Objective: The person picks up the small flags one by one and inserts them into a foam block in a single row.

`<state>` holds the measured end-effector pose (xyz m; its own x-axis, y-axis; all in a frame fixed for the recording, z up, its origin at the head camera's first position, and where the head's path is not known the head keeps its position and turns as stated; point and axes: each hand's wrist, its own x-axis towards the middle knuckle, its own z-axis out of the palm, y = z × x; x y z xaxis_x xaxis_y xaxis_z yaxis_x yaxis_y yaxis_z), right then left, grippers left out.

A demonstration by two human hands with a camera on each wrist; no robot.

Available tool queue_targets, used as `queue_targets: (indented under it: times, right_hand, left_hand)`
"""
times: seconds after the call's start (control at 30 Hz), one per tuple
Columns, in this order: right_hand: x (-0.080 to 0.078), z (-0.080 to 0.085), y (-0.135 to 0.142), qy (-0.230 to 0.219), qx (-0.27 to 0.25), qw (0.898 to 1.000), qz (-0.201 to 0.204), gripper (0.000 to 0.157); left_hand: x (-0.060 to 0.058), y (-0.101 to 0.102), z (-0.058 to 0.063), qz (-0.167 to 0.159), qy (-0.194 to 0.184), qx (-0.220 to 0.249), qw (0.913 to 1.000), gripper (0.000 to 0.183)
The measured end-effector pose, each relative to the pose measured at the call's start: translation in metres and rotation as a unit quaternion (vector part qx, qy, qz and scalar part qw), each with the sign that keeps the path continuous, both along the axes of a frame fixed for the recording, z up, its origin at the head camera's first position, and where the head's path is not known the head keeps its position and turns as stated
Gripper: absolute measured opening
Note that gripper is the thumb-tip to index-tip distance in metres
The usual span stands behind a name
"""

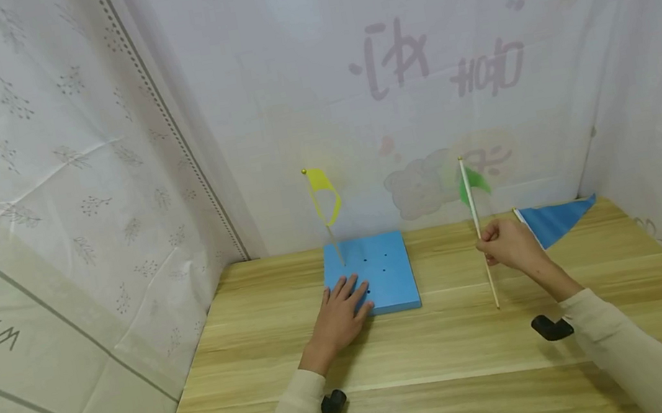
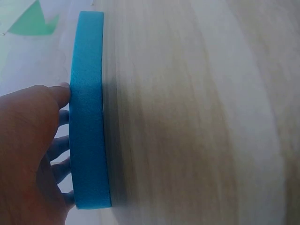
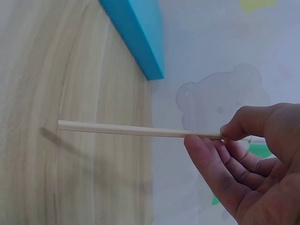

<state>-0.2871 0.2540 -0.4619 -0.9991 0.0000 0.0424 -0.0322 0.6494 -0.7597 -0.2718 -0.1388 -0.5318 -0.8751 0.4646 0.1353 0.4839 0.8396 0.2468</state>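
Observation:
My left hand [image 1: 342,318] rests with spread fingers on the near left part of a blue foam board [image 1: 396,292] that has several small dark holes. A yellow flag [image 1: 320,179] stands in the board's left side, tilted a little to the left. To the right of the board, my right hand [image 1: 511,246] pinches the wooden stick [image 3: 117,130] of a green flag [image 1: 475,181] between thumb and fingers. That stick is nearly upright, and in the right wrist view its lower end shows apart from its shadow on the table.
A blue triangular flag [image 1: 557,221] is behind my right hand, its stick partly hidden by the hand. The wooden table [image 1: 434,350] ends at a printed cloth [image 1: 261,101] hung at the back and both sides. Black camera mounts [image 1: 551,327] stick out from both wrists.

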Motion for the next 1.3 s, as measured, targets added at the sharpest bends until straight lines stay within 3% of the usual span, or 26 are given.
queue_targets:
  times: [0.27,0.67,1.3]
  right_hand:
    - [-0.006,0.006,-0.008,0.039,-0.017,0.999,0.007,0.016]
    - [-0.01,0.019,-0.022,0.06,0.008,0.998,-0.004,0.015]
    - [-0.025,0.031,-0.048,0.1,-0.016,0.995,0.013,0.014]
  left_hand:
    - [0.001,0.001,0.002,0.001,-0.003,0.007,1.0,0.058]
    - [0.002,0.0,0.002,0.0,0.002,0.011,0.9999,0.056]
    - [0.001,-0.001,0.001,-0.006,0.01,0.011,0.9999,0.056]
